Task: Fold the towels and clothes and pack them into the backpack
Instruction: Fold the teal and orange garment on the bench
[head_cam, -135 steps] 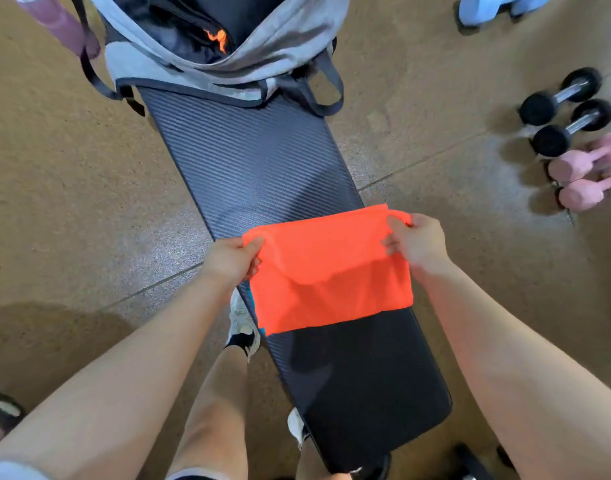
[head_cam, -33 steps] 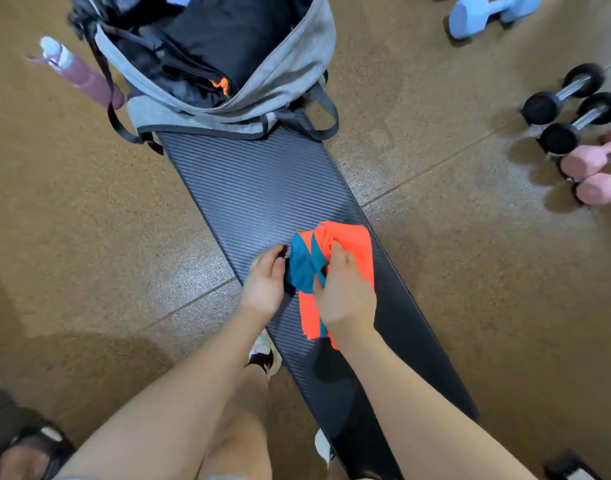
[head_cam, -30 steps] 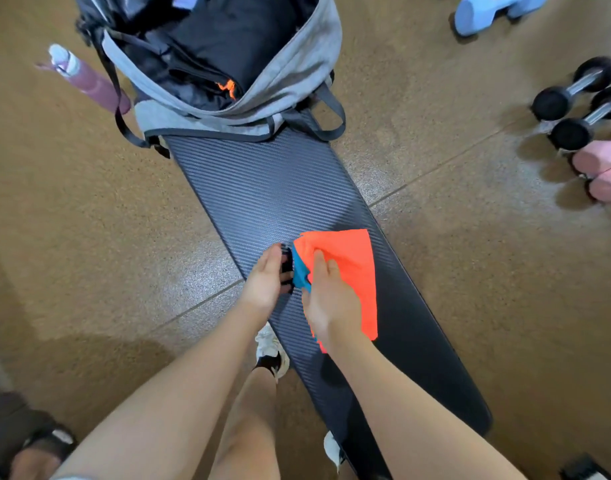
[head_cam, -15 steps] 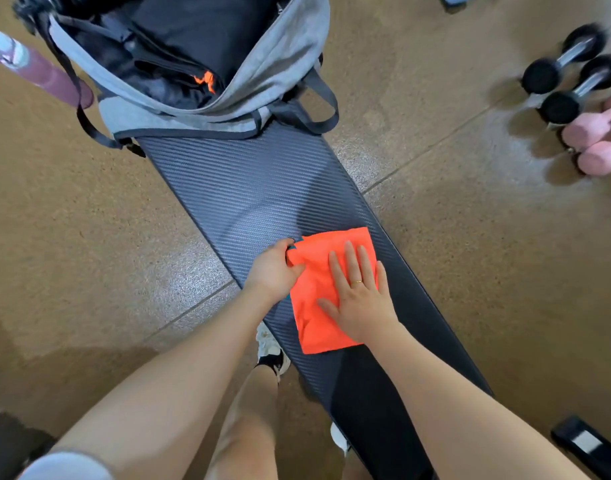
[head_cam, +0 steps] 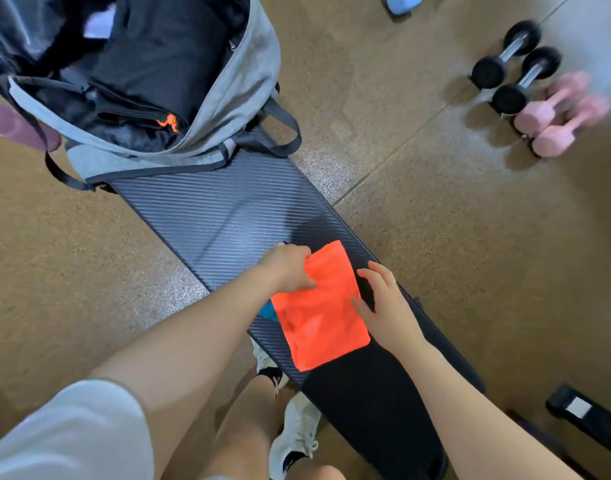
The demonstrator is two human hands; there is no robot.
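Orange towel (head_cam: 319, 306) folded | left grip (head_cam: 286, 268) pinching its edge | right grip (head_cam: 383, 303) relaxed | backpack (head_cam: 224, 109) cropped

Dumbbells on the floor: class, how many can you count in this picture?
5, perhaps. Two black dumbbells lie upper right, two pink dumbbells just beyond them, and a blue dumbbell is cut off at the top edge. Others may lie outside view.
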